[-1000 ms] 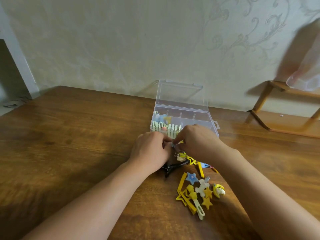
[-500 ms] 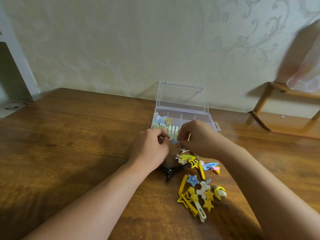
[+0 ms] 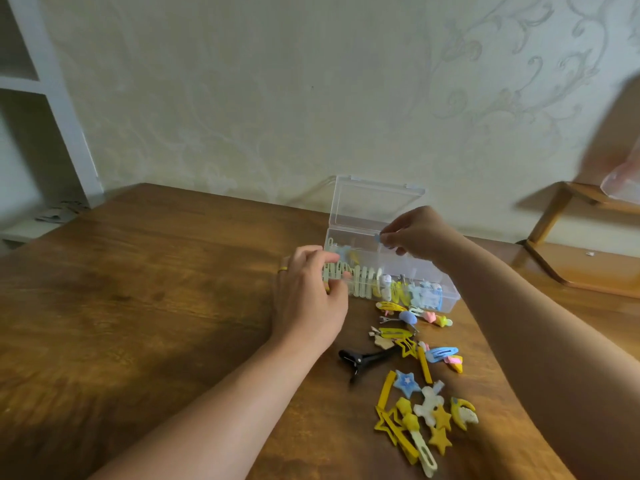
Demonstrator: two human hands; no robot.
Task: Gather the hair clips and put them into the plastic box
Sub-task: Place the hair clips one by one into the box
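Observation:
A clear plastic box [image 3: 450, 297] stands open on the wooden table, lid [image 3: 375, 202] upright, several pale green, yellow and blue clips inside. My right hand [image 3: 417, 233] hovers over the box's back part and pinches a small blue hair clip [image 3: 378, 238]. My left hand [image 3: 310, 296] rests at the box's left front corner, fingers curled against the wall; whether it grips it I cannot tell. A pile of loose hair clips [image 3: 415, 386] lies in front of the box: yellow stars, a blue star clip [image 3: 406, 382], a black claw clip [image 3: 362, 360].
The wooden table [image 3: 156, 306] stretches wide to the left. A wooden rack [image 3: 571, 254] stands at the right against the wall, with a clear bag [image 3: 623, 181] above it. White shelving [image 3: 31, 98] is at the far left.
My right hand has lifted from the clip pile with a small blue clip and moved back over the box. My left hand slid forward to the box's left corner.

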